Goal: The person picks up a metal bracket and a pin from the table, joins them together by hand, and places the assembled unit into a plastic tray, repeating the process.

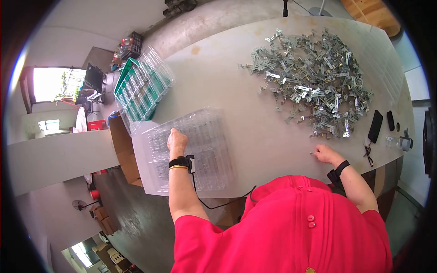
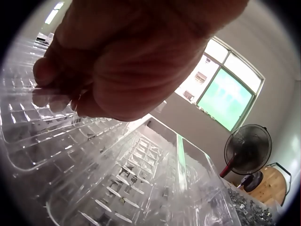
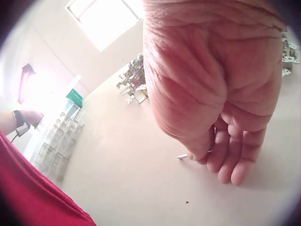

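My left hand (image 1: pixel 177 142) is over the clear plastic trays (image 1: pixel 213 170) at the table's left front. In the left wrist view its curled fingers (image 2: pixel 47 92) come down among the tray's clear ridges, and I cannot tell whether they pinch anything. Small metal parts show through the tray's compartments (image 2: pixel 124 183). Near the table's front edge, my right hand (image 1: pixel 327 154) pinches a small, thin silver pin (image 3: pixel 182 156) between thumb and forefinger. The pin's tip sticks out to the left, low over the table; its other end is hidden by the fingers.
A large heap of metal brackets (image 1: pixel 314 82) spreads over the back right. Green and clear trays (image 1: pixel 142 91) stand at the far left. A black case (image 1: pixel 375 126), pliers (image 1: pixel 368 154) and a clear bottle (image 1: pixel 401 143) lie at the right. A red speck (image 3: pixel 187 202) is on the table.
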`<state>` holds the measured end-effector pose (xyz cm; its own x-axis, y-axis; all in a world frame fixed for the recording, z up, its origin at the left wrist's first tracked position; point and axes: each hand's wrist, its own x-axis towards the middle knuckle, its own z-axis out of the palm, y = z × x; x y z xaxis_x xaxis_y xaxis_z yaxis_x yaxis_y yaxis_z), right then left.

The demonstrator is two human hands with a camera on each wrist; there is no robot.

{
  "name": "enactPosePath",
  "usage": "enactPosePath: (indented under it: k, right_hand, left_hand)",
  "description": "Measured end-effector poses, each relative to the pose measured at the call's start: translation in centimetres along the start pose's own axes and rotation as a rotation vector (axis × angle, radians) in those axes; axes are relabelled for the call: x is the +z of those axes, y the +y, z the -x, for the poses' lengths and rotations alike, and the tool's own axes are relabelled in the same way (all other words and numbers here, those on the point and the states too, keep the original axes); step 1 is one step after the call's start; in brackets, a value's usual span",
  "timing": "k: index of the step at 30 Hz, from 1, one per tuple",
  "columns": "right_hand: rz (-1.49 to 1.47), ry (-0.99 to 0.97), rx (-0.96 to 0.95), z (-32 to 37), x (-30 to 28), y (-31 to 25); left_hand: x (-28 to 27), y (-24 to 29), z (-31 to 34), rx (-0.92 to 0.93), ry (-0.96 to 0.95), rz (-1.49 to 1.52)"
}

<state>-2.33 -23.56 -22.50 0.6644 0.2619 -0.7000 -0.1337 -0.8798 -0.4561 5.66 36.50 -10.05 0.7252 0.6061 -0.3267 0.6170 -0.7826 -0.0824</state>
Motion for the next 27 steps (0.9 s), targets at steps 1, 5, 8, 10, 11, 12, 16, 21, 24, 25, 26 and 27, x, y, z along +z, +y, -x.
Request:
enactPosePath:
  k: [1, 5, 8, 10, 11, 12, 16, 21, 24, 25, 26, 27]
  right_hand:
    - [0.007, -0.018, 0.02, 0.1, -0.3, -0.3]
    - [0.009, -0.025, 0.03, 0.5, -0.7, -0.9]
    - [0.004, -0.022, 0.035, 0.5, -0.7, -1.0]
    - [0.003, -0.019, 0.021, 0.4, -0.5, -0.8]
    - [0.001, -0.018, 0.022, 0.3, -0.5, -0.8]
    - [-0.006, -0.013, 0.023, 0.4, -0.4, -0.7]
    - [-0.016, 0.013, -0.011, 0.0, 0.2, 0.1]
    - [-0.002, 0.002, -0.01, 0.0, 0.0, -0.1]
    - [0.002, -0.012, 0.002, 0.1, -0.3, -0.4]
    - [-0.004, -0.007, -0.004, 0.2, -0.4, -0.5]
    - [-0.004, -0.006, -0.006, 0.2, -0.4, -0.6]
    - [-0.023, -0.014, 0.003, 0.2, -0.4, -0.7]
  left_hand:
    - [0.0, 0.0, -0.1, 0.0, -0.001, 0.001]
    - [-0.5, 0.5, 0.2, -0.006, -0.004, 0.03]
    - [-0.2, 0.3, 0.0, -0.002, -0.004, 0.03]
    - [0.0, 0.1, -0.2, 0.013, 0.009, 0.017]
    - [0.1, 0.1, -0.1, 0.004, 0.006, 0.024]
    - [0.1, 0.1, -0.1, -0.004, 0.003, 0.031]
    - [0.2, 0.1, -0.1, -0.002, 0.0, 0.025]
    - [-0.1, 0.2, 0.2, -0.008, -0.004, 0.013]
    - [0.2, -0.5, 0.1, -0.009, 0.026, 0.025]
    - [0.2, -0.6, 0.1, -0.011, 0.028, 0.025]
    - [0.1, -0.8, 0.1, -0.003, 0.011, 0.008]
    - [0.0, -0.8, 0.2, 0.006, -0.007, -0.008]
